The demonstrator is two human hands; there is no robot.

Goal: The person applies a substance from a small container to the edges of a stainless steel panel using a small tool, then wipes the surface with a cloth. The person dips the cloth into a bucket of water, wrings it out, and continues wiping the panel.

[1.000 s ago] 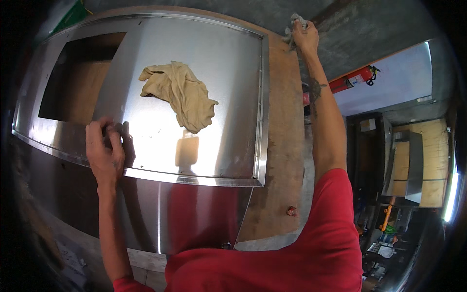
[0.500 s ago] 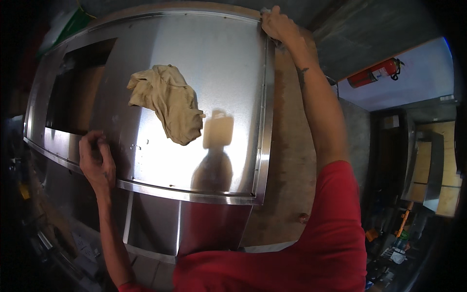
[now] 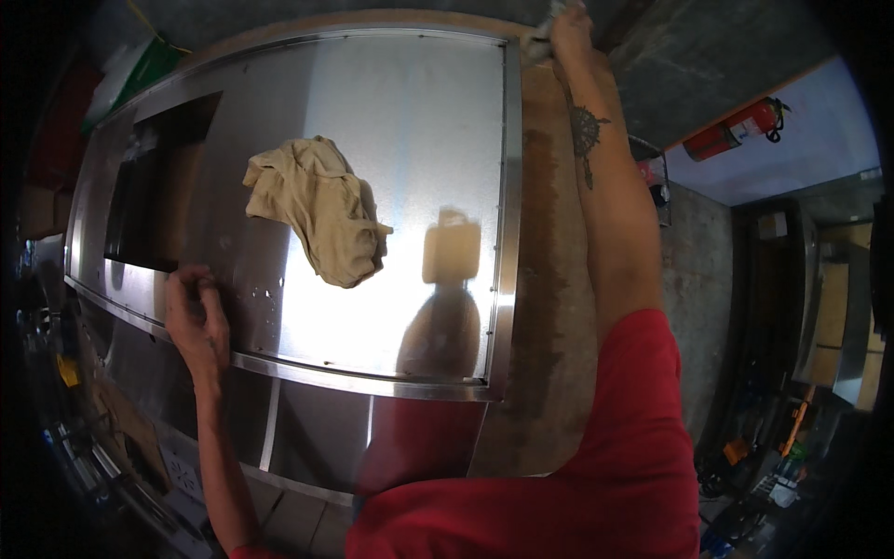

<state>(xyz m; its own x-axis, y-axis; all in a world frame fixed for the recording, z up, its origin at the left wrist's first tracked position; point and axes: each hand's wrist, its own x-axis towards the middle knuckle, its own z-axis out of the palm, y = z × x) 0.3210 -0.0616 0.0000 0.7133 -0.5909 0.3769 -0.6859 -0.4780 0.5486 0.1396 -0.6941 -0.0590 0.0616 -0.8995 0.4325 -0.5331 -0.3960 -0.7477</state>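
A large brushed stainless steel panel with a raised rim lies before me. Near its middle rests a crumpled tan cloth, touched by neither hand. My left hand leans on the panel's near rim at the left, fingers loosely curled and apart, holding nothing. My right arm stretches far forward past the panel's far right corner. Up there my right hand is closed on a greyish rag, partly cut off by the picture's top edge.
A dark rectangular opening is cut in the panel's left part. Brown board borders the panel on the right. Beyond, a red fire extinguisher stands by a pale surface. Tools and clutter lie at lower right.
My right hand has moved with the rag from the panel's far right corner, outward and away to the right. My left hand stays on the near rim; the view has shifted slightly.
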